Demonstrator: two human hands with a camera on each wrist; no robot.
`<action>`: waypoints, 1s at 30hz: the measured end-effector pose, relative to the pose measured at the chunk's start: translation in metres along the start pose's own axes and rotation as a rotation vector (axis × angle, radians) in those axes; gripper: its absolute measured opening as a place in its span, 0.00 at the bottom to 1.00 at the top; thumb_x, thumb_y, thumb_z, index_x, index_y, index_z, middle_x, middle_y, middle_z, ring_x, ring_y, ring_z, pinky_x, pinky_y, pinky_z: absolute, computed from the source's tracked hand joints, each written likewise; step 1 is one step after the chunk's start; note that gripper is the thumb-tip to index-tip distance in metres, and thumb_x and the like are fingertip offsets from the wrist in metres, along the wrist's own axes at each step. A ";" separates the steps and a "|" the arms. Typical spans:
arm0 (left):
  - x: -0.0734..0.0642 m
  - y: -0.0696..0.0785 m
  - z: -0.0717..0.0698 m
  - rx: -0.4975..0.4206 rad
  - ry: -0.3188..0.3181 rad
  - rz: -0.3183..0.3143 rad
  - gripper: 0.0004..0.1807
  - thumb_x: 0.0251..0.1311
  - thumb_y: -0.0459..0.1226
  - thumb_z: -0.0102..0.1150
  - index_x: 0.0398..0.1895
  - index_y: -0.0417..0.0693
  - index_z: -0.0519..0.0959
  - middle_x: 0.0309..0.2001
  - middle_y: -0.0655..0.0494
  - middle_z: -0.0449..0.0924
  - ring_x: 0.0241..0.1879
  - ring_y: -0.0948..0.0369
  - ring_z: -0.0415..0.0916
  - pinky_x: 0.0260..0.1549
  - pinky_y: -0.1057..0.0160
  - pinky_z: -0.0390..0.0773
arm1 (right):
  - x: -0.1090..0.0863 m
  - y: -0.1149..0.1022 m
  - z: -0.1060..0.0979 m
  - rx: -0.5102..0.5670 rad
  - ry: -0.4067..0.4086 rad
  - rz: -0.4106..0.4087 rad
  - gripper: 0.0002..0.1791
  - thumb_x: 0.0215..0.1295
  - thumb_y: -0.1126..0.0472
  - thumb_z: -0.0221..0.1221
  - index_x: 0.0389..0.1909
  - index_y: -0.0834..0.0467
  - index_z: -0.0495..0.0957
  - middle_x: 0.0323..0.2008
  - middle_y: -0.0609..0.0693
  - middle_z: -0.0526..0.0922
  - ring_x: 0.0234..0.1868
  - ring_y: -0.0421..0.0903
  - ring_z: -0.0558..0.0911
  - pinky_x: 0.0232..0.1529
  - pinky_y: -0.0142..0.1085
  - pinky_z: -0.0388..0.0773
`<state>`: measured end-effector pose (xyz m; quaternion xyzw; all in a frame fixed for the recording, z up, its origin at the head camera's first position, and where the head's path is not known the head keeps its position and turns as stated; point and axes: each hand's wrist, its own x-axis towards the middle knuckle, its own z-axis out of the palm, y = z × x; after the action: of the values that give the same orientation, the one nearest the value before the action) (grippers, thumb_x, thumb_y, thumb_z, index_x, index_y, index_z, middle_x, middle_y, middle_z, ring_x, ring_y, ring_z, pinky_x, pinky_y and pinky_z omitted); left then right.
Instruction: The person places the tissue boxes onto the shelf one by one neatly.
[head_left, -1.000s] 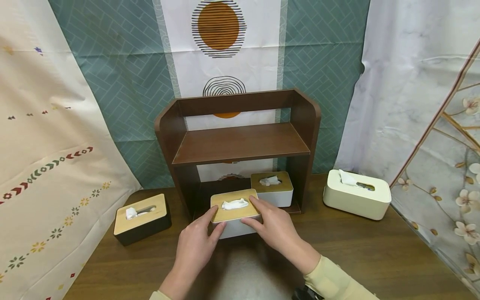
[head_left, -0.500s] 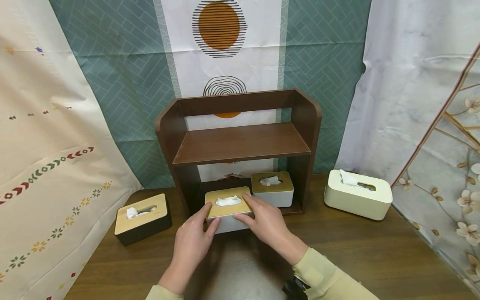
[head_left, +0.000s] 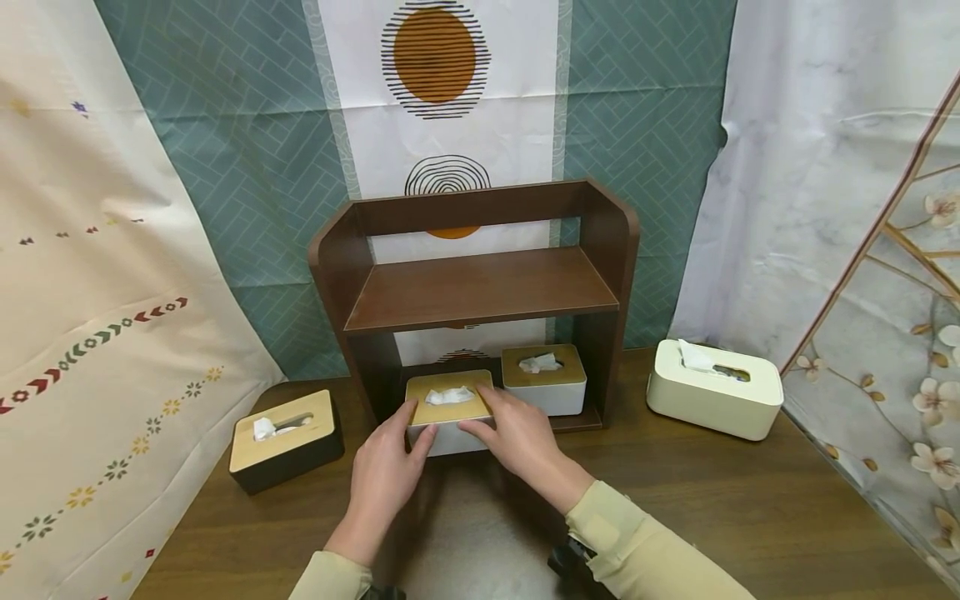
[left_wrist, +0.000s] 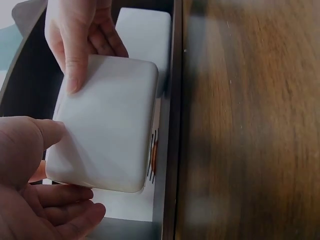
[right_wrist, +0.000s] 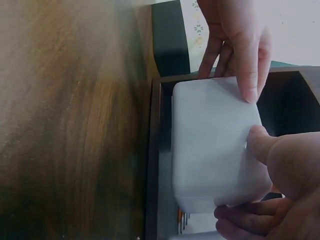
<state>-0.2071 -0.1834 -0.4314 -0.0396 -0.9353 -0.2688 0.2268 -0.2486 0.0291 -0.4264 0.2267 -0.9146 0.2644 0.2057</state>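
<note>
A white tissue box [head_left: 450, 438] with a light wood lid and a tissue poking out is at the lower tier's left side, at the front of the brown desk shelf [head_left: 483, 287]. My left hand [head_left: 385, 471] grips its left end, and my right hand [head_left: 519, 433] grips the right end, each thumb on the front face. Both wrist views show the white box's front [left_wrist: 107, 122] between the hands, apparently raised above the tier's floor. Just right of it, a second white tissue box [head_left: 551, 397] with a darker wood lid stands inside the tier.
On the table [head_left: 675, 517], a black tissue box [head_left: 288, 454] with a wood lid stands left of the shelf. A cream tissue box [head_left: 712, 400] stands on the right. Patterned cloths [head_left: 240, 167] hang behind and at both sides.
Both hands have carried the white tissue box leftward and back, from in front of the shelf into the lower tier's left opening. The other boxes have stayed put.
</note>
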 end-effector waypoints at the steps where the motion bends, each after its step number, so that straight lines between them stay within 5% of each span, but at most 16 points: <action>1: 0.002 -0.001 0.001 -0.002 0.000 -0.001 0.34 0.74 0.46 0.74 0.76 0.40 0.78 0.68 0.37 0.83 0.64 0.38 0.83 0.60 0.35 0.82 | 0.001 0.000 0.001 0.000 -0.001 -0.004 0.36 0.74 0.41 0.71 0.73 0.58 0.80 0.60 0.59 0.89 0.53 0.58 0.90 0.47 0.56 0.87; 10: 0.011 -0.008 0.010 -0.021 -0.001 -0.007 0.35 0.75 0.48 0.72 0.77 0.39 0.76 0.69 0.36 0.82 0.65 0.37 0.82 0.61 0.34 0.81 | 0.011 0.001 0.007 -0.031 -0.007 -0.020 0.33 0.75 0.43 0.71 0.71 0.59 0.80 0.52 0.57 0.90 0.45 0.56 0.90 0.40 0.54 0.86; 30: 0.029 -0.017 0.027 -0.064 -0.003 -0.031 0.34 0.79 0.45 0.67 0.79 0.36 0.72 0.71 0.33 0.79 0.67 0.36 0.79 0.62 0.32 0.78 | 0.029 0.006 0.026 0.006 -0.020 -0.012 0.32 0.77 0.48 0.70 0.71 0.64 0.79 0.49 0.63 0.88 0.45 0.61 0.90 0.42 0.57 0.87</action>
<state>-0.2468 -0.1848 -0.4472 -0.0327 -0.9271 -0.3019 0.2197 -0.2821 0.0097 -0.4348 0.2351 -0.9145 0.2635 0.1976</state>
